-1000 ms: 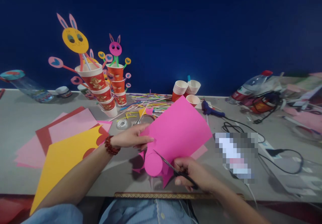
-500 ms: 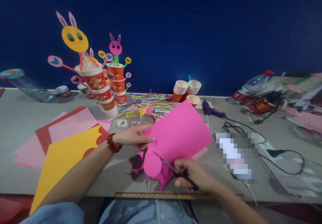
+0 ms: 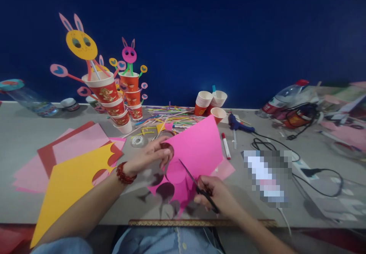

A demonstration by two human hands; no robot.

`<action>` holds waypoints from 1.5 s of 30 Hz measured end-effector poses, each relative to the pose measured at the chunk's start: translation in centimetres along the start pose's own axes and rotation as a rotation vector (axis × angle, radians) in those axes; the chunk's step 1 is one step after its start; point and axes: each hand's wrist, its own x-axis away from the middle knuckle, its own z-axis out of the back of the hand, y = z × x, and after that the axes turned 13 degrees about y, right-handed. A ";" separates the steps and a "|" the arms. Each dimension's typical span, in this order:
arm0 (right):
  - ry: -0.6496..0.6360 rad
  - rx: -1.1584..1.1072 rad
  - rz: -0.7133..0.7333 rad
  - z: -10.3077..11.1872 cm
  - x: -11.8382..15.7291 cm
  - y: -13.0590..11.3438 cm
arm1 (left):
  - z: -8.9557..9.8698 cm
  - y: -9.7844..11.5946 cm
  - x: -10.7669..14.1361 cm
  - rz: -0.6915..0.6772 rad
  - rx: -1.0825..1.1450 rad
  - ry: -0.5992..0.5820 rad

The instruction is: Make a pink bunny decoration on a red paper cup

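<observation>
My left hand [image 3: 156,155], with a beaded bracelet [image 3: 126,173] at its wrist, is closed on the left edge of a bright pink sheet of paper [image 3: 197,139]. Rounded notches are cut into that edge. My right hand [image 3: 213,193] grips black-handled scissors [image 3: 188,173], whose blades point up and left against the sheet, below and right of my left fingers. A rounded pink part of the paper [image 3: 175,173] shows beside the blades. Underneath, jagged pink scraps hang or lie over the table; which are still joined to the sheet I cannot tell.
Yellow paper [image 3: 71,178] and pink and red sheets lie left. Stacked-cup figures with rabbit faces [image 3: 100,86] stand behind them. Coloured sticks [image 3: 171,113], paper cups [image 3: 203,103], a red-capped marker [image 3: 225,146], a glue gun [image 3: 240,125] and cables spread toward the back and right.
The pink sheet has turned and shifted left, uncovering the red-capped marker. My left hand has moved slightly left with its fingers curled at a notch. The scissor tips sit a little higher.
</observation>
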 end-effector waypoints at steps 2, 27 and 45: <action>0.095 0.042 0.056 -0.4 0.1 0.2 | -0.6 -0.2 1.1 -0.087 -0.112 0.087; -0.050 -0.094 0.043 -1.3 -0.6 -1.7 | -3.0 -1.9 3.3 -0.029 -0.241 0.124; -0.048 -0.117 0.010 -2.3 0.7 -3.4 | -2.7 -1.6 4.0 -0.148 -0.402 0.077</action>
